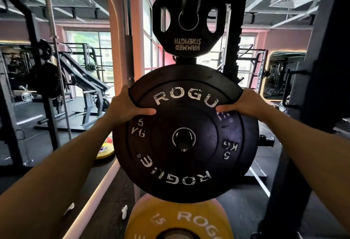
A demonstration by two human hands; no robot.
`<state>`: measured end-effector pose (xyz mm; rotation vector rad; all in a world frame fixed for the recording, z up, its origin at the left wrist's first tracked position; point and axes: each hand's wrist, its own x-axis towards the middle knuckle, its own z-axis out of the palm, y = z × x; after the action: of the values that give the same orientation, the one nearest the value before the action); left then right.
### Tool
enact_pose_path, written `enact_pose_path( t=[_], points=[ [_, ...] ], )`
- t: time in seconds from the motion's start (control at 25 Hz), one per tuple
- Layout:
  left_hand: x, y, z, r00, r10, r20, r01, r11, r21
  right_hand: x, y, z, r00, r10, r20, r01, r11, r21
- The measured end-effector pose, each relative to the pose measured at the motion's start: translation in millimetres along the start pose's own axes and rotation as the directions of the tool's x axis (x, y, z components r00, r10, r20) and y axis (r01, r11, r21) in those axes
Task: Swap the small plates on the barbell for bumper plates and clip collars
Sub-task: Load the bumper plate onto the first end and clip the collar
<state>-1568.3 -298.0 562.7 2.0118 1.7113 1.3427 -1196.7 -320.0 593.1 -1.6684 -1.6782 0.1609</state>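
Observation:
A black Rogue 5 kg bumper plate (181,163) fills the centre of the head view, hanging on a storage peg (183,145) that shows through its centre hole. My left hand (125,109) grips its upper left rim, thumb on the face. My right hand (246,104) grips the upper right rim the same way. Another black plate (189,74) sits right behind it. A smaller black Hammer Strength plate (187,36) with grip holes hangs on a peg above. No barbell sleeve or collar is visible near my hands.
A yellow Rogue 15 kg plate (170,221) sits just below the black one. A black rack upright (310,106) stands at the right. Bars (56,68) stand upright at left, near other racks. A second yellow plate (106,150) lies on the floor at left.

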Motion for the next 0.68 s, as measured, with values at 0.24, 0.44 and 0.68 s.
enact_pose_path(
  t=[0.24, 0.44, 0.68],
  points=[
    [-72.5, 35.6, -43.6, 1.0, -0.023, -0.007, 0.023, 0.996, 0.085, -65.7, -8.4, -29.2, 0.991, -0.111, 0.069, 0.114, 0.993, -0.037],
    [-131.5, 69.7, -56.0, 1.0, -0.022, 0.014, 0.019, 0.977, 0.213, -111.2, 12.3, -49.9, 0.976, -0.152, 0.153, 0.156, 0.988, -0.013],
    [-213.8, 154.4, -72.4, 0.999, -0.025, -0.023, 0.03, 0.972, 0.233, -175.6, 30.0, -133.5, 0.955, -0.218, 0.203, 0.206, 0.976, 0.075]
  ],
)
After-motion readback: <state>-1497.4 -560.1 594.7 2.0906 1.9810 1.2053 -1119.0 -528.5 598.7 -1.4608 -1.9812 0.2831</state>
